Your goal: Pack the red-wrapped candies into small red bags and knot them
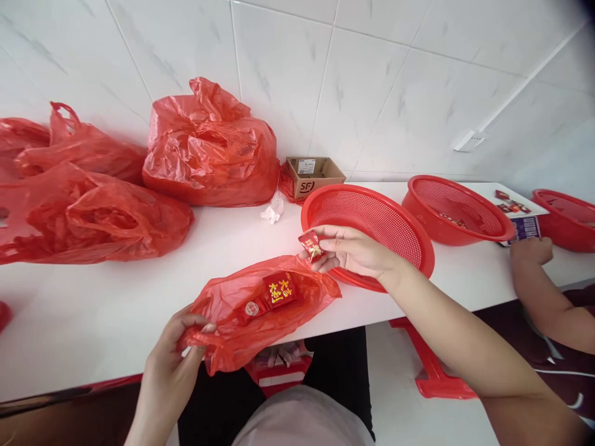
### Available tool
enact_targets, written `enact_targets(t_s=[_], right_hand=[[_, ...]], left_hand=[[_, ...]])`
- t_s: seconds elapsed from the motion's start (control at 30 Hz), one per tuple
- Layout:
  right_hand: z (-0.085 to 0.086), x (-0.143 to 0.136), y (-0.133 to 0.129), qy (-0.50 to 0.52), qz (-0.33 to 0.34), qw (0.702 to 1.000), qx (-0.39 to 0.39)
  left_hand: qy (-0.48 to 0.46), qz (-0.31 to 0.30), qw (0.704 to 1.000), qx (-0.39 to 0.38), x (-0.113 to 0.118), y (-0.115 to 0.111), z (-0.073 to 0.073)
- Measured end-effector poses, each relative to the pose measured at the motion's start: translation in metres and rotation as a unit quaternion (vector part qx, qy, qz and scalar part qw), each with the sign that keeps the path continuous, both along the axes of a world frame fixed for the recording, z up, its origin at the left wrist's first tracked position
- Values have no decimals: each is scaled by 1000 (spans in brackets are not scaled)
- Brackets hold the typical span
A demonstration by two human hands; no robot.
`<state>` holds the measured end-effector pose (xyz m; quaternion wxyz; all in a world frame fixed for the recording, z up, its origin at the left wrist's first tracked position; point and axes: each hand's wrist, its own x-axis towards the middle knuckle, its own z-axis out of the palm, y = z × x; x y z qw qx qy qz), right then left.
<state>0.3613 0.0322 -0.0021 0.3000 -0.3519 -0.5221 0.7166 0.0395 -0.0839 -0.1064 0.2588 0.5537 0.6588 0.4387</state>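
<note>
My left hand (179, 353) pinches the near left edge of a red plastic bag (260, 334), which lies open at the table's front edge. Inside the bag are a red packet with gold characters (280, 290) and a red piece with a round pale label (252, 308). Above the bag's right end, my right hand (351, 249) holds a small red wrapped packet (311, 246) with gold print between thumb and fingers. Just behind that hand stands a large red perforated basket (372, 217); its near wall is partly hidden by my hand and forearm.
Stuffed red plastic bags (211, 155) line the wall on the left. Beside them are a crumpled tissue (273, 209) and a small cardboard box (316, 181). A second red basket (458, 214) holds small packets. Another person's hand (532, 249) rests at the right.
</note>
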Motion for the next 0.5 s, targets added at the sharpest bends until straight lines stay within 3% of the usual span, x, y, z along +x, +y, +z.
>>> enact_targets(t_s=[0.17,0.27,0.4,0.5], right_hand=[[-10,-31,-18,9,40,999,-24],[-28,-53,-28,-83,40,991,97],[-43,-74,-46,-245,26,912,327],[-30,-63,-48,-271,6,904,330]], left_hand=[[-2,-30,999,12,-8,1,-7],[-14,-27,999,13,-8,-2,-7],[-18,-24,1000,6,-5,-4,-4],[-15,-26,1000,4,-6,-5,-2]])
